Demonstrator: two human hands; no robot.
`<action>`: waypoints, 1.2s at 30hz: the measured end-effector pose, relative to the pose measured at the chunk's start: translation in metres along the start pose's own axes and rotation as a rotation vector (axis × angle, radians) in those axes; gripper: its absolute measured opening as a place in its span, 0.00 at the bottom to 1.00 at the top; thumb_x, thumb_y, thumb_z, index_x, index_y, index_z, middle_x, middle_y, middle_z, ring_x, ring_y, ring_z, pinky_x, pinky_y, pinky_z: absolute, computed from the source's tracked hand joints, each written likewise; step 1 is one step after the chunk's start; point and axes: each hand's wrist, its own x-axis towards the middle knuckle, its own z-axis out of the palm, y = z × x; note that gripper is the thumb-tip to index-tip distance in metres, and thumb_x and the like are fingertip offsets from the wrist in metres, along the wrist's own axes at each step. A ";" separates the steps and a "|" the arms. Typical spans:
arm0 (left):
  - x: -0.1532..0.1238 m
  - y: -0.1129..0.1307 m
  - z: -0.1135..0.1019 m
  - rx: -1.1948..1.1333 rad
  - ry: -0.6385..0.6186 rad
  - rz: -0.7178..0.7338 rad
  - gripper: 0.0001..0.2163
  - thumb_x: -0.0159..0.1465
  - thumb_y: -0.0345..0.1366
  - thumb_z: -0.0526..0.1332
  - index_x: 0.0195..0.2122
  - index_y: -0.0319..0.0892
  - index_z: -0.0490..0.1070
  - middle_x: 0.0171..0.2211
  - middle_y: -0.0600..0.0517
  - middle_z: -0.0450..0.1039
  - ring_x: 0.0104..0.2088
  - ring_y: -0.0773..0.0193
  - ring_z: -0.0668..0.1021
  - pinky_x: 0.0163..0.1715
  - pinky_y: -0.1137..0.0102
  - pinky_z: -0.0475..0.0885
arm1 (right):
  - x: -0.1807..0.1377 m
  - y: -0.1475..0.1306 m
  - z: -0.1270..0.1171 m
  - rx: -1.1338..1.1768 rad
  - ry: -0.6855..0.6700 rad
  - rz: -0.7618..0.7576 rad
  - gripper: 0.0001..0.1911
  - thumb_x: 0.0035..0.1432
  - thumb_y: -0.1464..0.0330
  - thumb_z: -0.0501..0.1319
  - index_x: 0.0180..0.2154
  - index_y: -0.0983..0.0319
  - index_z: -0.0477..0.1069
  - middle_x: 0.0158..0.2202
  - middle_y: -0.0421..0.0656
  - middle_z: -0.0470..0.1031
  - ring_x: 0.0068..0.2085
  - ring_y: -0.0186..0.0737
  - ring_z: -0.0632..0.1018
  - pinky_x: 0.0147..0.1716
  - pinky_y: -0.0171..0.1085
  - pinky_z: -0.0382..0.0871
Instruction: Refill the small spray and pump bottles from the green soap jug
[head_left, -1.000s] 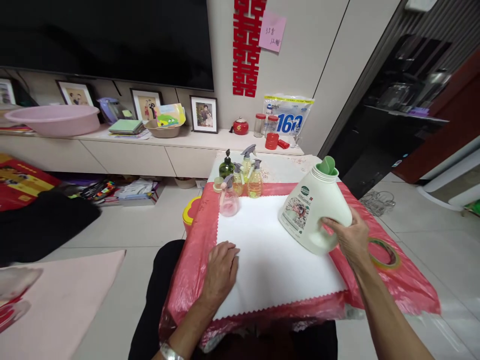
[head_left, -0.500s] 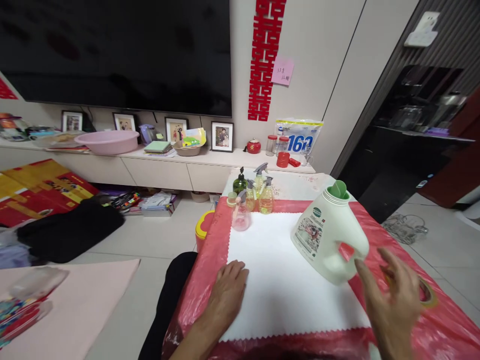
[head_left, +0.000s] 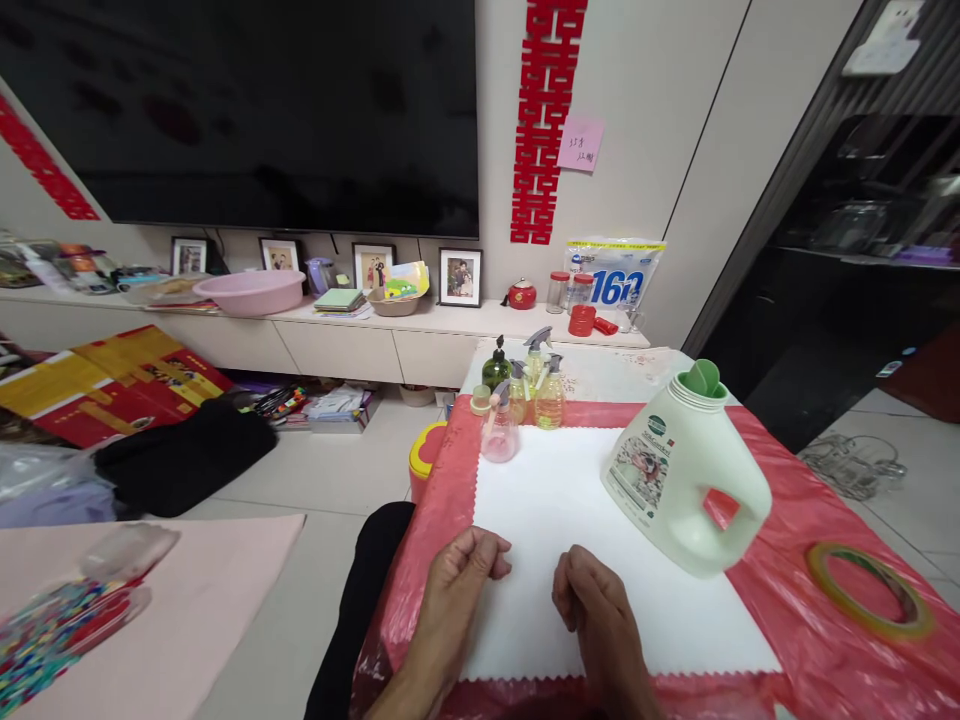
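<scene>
Over the near part of a white mat (head_left: 540, 500) with a zigzag edge, my left hand (head_left: 459, 585) is loosely closed, its fingers curled inward. My right hand (head_left: 600, 605) faces it in a fist a short way to the right. Nothing shows in either hand. A pale green jug (head_left: 675, 490) with a printed label and a handle stands upright on the mat's right side, a green scoop (head_left: 703, 377) in its mouth. Past the left hand, a small pink spray bottle (head_left: 500, 435) stands at the mat's far left corner.
Behind it are yellowish spray bottles (head_left: 550, 400) and a dark green pump bottle (head_left: 496, 368). A tape roll (head_left: 870, 590) lies on the red plastic cover (head_left: 825, 530) at right. A pink-topped table (head_left: 232, 570) with colourful pieces (head_left: 52, 640) stands at left.
My right hand, open beside the jug's handle before, has moved left over the mat and closed. My left hand has lifted from lying flat and curled its fingers. The view has shifted left.
</scene>
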 end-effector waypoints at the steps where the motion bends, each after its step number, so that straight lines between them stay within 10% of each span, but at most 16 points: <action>1: -0.001 0.005 0.000 -0.052 0.020 0.006 0.21 0.65 0.55 0.60 0.30 0.41 0.74 0.24 0.53 0.71 0.30 0.64 0.74 0.36 0.69 0.70 | 0.001 -0.007 0.001 0.007 -0.014 -0.022 0.29 0.60 0.44 0.58 0.21 0.62 0.62 0.19 0.37 0.57 0.22 0.30 0.57 0.23 0.35 0.49; 7: -0.001 0.013 0.008 -0.154 0.066 0.162 0.28 0.65 0.59 0.56 0.17 0.43 0.63 0.18 0.54 0.63 0.23 0.66 0.66 0.26 0.70 0.62 | 0.002 -0.015 0.011 0.047 -0.058 -0.214 0.31 0.64 0.46 0.54 0.18 0.60 0.55 0.20 0.37 0.51 0.24 0.31 0.56 0.26 0.37 0.49; 14: 0.008 -0.020 0.025 -0.053 0.231 -0.002 0.31 0.63 0.65 0.53 0.13 0.47 0.51 0.13 0.57 0.52 0.19 0.68 0.59 0.22 0.69 0.57 | 0.010 0.035 0.020 0.009 0.056 -0.045 0.33 0.62 0.41 0.53 0.19 0.58 0.50 0.18 0.34 0.46 0.22 0.30 0.50 0.23 0.37 0.43; 36: -0.005 -0.014 0.031 0.131 0.167 -0.046 0.32 0.59 0.70 0.50 0.16 0.46 0.54 0.15 0.57 0.54 0.19 0.68 0.60 0.23 0.69 0.57 | -0.003 0.013 0.022 -0.044 0.166 -0.009 0.34 0.57 0.36 0.53 0.21 0.58 0.47 0.21 0.35 0.45 0.24 0.30 0.50 0.23 0.36 0.46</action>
